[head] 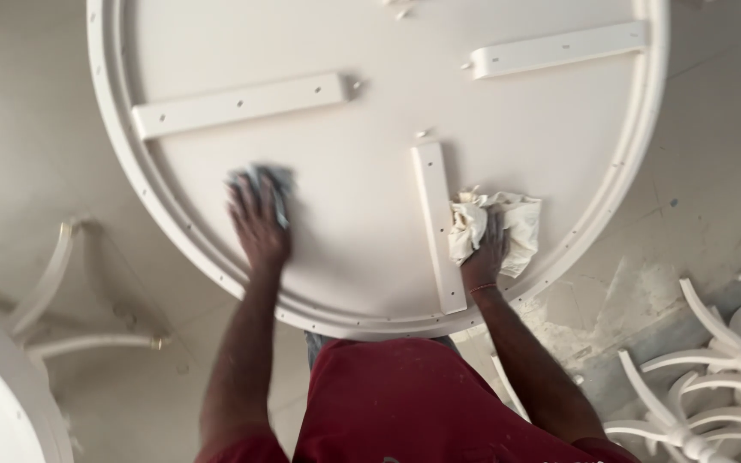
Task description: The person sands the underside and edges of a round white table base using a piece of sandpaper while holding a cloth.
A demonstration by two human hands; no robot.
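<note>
red shirt [405, 403], hands [259, 225] wiping white round tabletop [362, 214]

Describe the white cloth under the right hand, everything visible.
The white cloth is a crumpled, off-white rag, soft and creased, bunched into folds. It lies on the round white panel, against the right side of the short upright batten. The right hand presses on its lower middle, fingers partly covering it. Its right edge spreads flatter.
</note>
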